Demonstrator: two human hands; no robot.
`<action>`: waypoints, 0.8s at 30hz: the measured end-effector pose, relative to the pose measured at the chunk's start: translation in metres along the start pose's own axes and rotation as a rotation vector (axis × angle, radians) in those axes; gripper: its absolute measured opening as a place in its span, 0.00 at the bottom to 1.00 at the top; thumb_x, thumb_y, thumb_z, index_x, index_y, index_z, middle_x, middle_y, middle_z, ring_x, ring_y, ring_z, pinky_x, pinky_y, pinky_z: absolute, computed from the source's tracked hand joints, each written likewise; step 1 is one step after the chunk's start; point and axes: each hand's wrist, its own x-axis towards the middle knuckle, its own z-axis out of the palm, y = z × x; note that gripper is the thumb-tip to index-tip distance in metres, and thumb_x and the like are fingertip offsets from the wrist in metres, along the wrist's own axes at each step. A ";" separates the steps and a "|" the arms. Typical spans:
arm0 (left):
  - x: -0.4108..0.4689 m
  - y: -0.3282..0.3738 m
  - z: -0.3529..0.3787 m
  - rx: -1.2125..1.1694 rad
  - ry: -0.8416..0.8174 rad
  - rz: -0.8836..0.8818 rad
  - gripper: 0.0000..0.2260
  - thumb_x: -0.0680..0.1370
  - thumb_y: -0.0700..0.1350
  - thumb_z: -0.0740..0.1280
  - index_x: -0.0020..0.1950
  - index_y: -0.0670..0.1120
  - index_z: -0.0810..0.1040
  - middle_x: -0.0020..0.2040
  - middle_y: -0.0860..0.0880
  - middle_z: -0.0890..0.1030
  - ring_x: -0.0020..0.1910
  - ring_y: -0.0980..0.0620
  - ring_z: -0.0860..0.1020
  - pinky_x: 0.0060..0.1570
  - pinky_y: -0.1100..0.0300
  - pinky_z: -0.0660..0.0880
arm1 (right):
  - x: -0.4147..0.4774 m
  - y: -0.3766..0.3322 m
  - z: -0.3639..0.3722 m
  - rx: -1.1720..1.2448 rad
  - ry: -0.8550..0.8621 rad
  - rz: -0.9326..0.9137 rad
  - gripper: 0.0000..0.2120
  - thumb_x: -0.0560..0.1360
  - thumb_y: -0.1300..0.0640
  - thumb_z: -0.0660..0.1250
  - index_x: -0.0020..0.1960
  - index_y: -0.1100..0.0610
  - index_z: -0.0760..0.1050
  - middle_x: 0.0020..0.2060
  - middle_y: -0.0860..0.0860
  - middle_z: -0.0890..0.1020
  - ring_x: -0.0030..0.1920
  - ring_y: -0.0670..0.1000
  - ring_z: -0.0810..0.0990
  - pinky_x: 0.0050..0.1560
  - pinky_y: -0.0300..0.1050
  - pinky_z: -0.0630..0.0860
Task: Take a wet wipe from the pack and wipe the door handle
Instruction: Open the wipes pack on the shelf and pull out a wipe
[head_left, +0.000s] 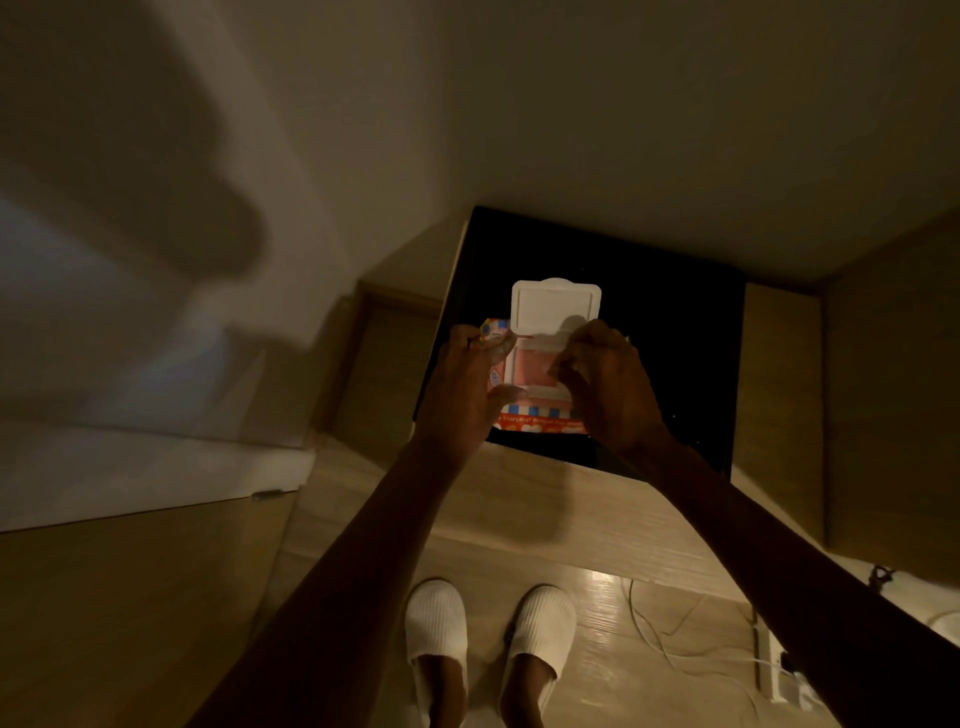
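The left hand (467, 389) is gripping the colourful wet-wipe pack (530, 421) on the black worktop (675, 332); its white plastic lid (556, 306) is standing open, while the right hand (608, 384) is pinching at its opening.

Both hands (540, 387) cover the pack (537, 421) edges (opening partly hidden).

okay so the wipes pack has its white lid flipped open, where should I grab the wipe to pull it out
Pinch whatever wipe edge shows in the rectangular pink opening of the red patterned wet wipe pack, coming from straight above with the right hand, whose fingertips sit at that opening. The hinged white plastic lid stands open on the far side, leaving the opening clear. The left hand holds the pack's left edge, likely steadying it against the pull.
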 end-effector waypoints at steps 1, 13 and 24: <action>0.000 0.000 0.000 -0.001 0.005 0.002 0.28 0.73 0.49 0.73 0.72 0.49 0.69 0.70 0.44 0.66 0.68 0.47 0.68 0.65 0.52 0.72 | 0.000 0.001 0.000 0.017 -0.013 0.000 0.07 0.77 0.59 0.68 0.48 0.64 0.79 0.57 0.58 0.77 0.59 0.57 0.75 0.59 0.44 0.72; 0.000 0.003 -0.003 -0.035 -0.015 -0.016 0.28 0.73 0.46 0.73 0.72 0.48 0.69 0.69 0.44 0.65 0.68 0.46 0.68 0.62 0.50 0.75 | 0.012 0.004 -0.032 0.444 -0.216 0.149 0.08 0.76 0.69 0.65 0.55 0.66 0.77 0.54 0.62 0.78 0.54 0.53 0.78 0.52 0.37 0.74; 0.003 -0.006 0.004 -0.046 -0.019 -0.019 0.29 0.72 0.47 0.73 0.72 0.50 0.69 0.69 0.45 0.65 0.66 0.46 0.70 0.59 0.49 0.77 | -0.001 0.010 -0.023 0.215 -0.121 0.041 0.13 0.71 0.58 0.75 0.54 0.56 0.79 0.60 0.55 0.76 0.59 0.54 0.76 0.60 0.51 0.76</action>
